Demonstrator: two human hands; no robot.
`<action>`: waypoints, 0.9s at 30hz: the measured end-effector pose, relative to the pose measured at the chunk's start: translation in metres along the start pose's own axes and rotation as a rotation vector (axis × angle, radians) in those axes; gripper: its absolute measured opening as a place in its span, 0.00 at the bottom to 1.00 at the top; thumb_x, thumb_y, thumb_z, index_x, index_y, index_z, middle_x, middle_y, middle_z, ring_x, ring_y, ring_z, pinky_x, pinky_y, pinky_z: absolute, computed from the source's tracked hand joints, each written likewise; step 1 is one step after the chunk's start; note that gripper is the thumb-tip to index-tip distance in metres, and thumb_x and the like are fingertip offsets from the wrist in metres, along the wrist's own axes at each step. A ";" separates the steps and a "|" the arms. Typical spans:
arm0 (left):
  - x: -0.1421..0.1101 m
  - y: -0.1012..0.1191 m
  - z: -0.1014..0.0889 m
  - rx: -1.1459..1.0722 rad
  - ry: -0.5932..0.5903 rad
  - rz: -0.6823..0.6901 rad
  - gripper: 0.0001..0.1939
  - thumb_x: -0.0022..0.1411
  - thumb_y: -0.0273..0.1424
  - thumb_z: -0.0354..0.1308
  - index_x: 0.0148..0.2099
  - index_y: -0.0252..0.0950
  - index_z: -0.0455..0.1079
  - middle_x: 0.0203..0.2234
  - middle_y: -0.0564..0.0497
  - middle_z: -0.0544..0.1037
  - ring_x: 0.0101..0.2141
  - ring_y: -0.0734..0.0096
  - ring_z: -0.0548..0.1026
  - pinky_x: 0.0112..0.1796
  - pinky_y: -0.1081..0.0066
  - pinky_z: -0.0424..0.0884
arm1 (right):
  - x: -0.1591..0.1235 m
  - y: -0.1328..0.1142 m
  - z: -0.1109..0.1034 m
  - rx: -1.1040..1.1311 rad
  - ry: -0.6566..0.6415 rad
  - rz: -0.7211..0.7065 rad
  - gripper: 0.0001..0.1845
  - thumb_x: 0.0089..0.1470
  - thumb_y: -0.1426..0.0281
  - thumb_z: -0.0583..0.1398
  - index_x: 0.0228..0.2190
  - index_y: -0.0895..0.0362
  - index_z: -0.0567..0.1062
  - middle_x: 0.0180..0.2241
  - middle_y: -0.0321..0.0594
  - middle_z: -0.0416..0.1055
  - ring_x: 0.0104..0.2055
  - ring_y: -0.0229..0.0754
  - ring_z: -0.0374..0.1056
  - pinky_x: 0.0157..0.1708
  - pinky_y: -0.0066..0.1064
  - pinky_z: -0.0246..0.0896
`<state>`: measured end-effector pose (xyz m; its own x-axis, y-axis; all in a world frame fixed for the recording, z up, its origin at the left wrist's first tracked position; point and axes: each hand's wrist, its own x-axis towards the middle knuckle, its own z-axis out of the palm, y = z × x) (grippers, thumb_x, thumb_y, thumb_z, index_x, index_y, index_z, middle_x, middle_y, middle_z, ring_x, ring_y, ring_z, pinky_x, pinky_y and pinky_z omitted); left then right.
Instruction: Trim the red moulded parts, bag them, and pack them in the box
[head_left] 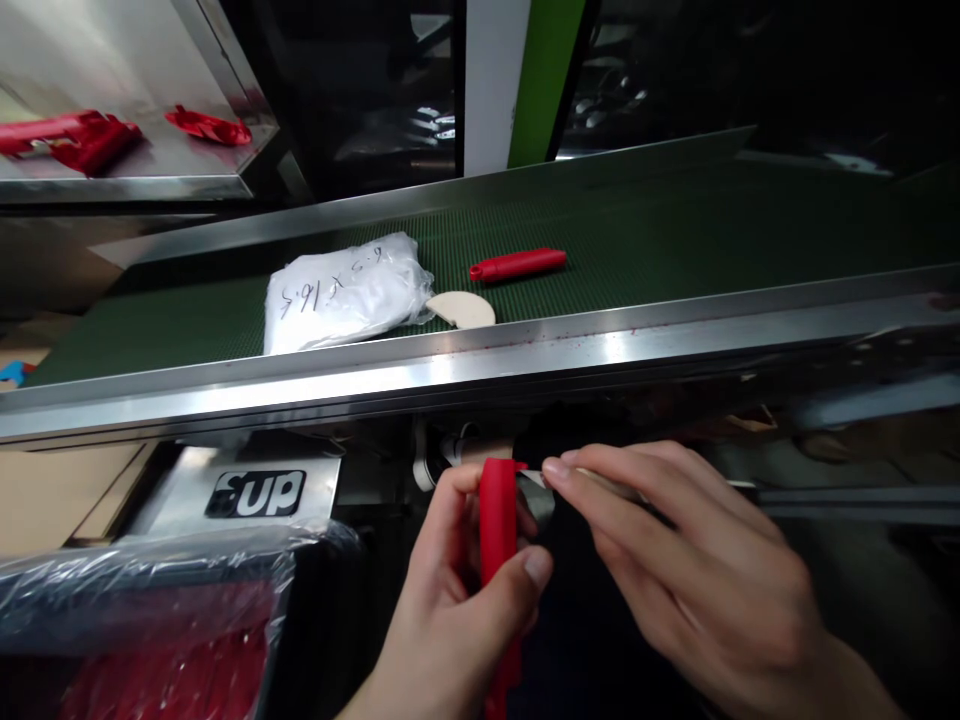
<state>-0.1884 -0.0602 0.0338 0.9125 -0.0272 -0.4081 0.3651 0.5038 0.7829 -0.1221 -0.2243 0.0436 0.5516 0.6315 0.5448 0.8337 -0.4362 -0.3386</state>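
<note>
My left hand grips a red plastic handle-shaped piece, held upright below the conveyor's steel edge. My right hand pinches a small pale thin piece at the top of the red piece, fingertips touching it. On the green conveyor belt lie another red plastic piece, a white plastic bag with handwriting and a beige half-round disc beside the bag.
The steel rail of the conveyor runs across in front of me. A clear-wrapped bin of red parts sits at lower left. More red parts lie on a steel shelf at upper left. A plate marked "SUP" is below the rail.
</note>
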 end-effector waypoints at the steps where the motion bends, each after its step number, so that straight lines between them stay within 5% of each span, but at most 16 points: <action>1: 0.000 0.000 0.000 -0.015 -0.008 -0.006 0.17 0.60 0.33 0.63 0.47 0.43 0.61 0.34 0.54 0.66 0.24 0.83 0.62 0.24 0.79 0.61 | -0.001 0.000 0.000 -0.005 0.003 -0.006 0.24 0.52 0.88 0.59 0.50 0.64 0.74 0.44 0.51 0.72 0.43 0.48 0.68 0.37 0.41 0.65; 7: -0.002 -0.006 -0.004 -0.077 -0.084 0.014 0.14 0.61 0.31 0.62 0.46 0.42 0.61 0.35 0.54 0.66 0.22 0.83 0.63 0.23 0.79 0.61 | -0.004 0.013 -0.001 -0.074 0.032 -0.041 0.26 0.51 0.88 0.60 0.52 0.63 0.73 0.45 0.49 0.73 0.43 0.49 0.68 0.39 0.42 0.65; 11: -0.006 -0.015 -0.009 -0.180 -0.244 -0.057 0.14 0.62 0.35 0.62 0.46 0.42 0.61 0.37 0.53 0.67 0.21 0.85 0.64 0.21 0.81 0.60 | -0.004 0.023 -0.008 -0.112 0.158 0.122 0.24 0.53 0.86 0.59 0.51 0.60 0.74 0.45 0.47 0.73 0.44 0.44 0.69 0.46 0.39 0.65; 13: -0.006 -0.016 -0.010 -0.237 -0.275 -0.065 0.12 0.64 0.35 0.60 0.46 0.42 0.61 0.39 0.53 0.67 0.21 0.84 0.66 0.21 0.81 0.62 | -0.005 0.020 -0.010 -0.051 0.122 0.173 0.22 0.55 0.85 0.58 0.51 0.61 0.75 0.45 0.46 0.72 0.45 0.42 0.69 0.46 0.35 0.65; 21: 0.000 -0.010 -0.013 -0.418 -0.397 -0.114 0.08 0.69 0.32 0.51 0.50 0.39 0.60 0.31 0.51 0.69 0.22 0.81 0.68 0.26 0.78 0.69 | -0.004 -0.005 -0.002 0.113 -0.009 0.016 0.18 0.56 0.86 0.56 0.47 0.66 0.75 0.43 0.50 0.71 0.43 0.42 0.67 0.39 0.34 0.67; 27: -0.001 -0.010 -0.013 -0.455 -0.403 -0.129 0.11 0.68 0.32 0.53 0.51 0.40 0.60 0.32 0.50 0.69 0.24 0.78 0.69 0.25 0.79 0.65 | -0.004 -0.003 -0.001 0.135 0.012 0.021 0.19 0.56 0.85 0.57 0.48 0.66 0.74 0.43 0.51 0.71 0.43 0.43 0.67 0.38 0.35 0.67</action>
<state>-0.1954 -0.0545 0.0201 0.8966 -0.3915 -0.2070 0.4429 0.7900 0.4240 -0.1272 -0.2261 0.0430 0.5691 0.6154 0.5453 0.8182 -0.3586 -0.4493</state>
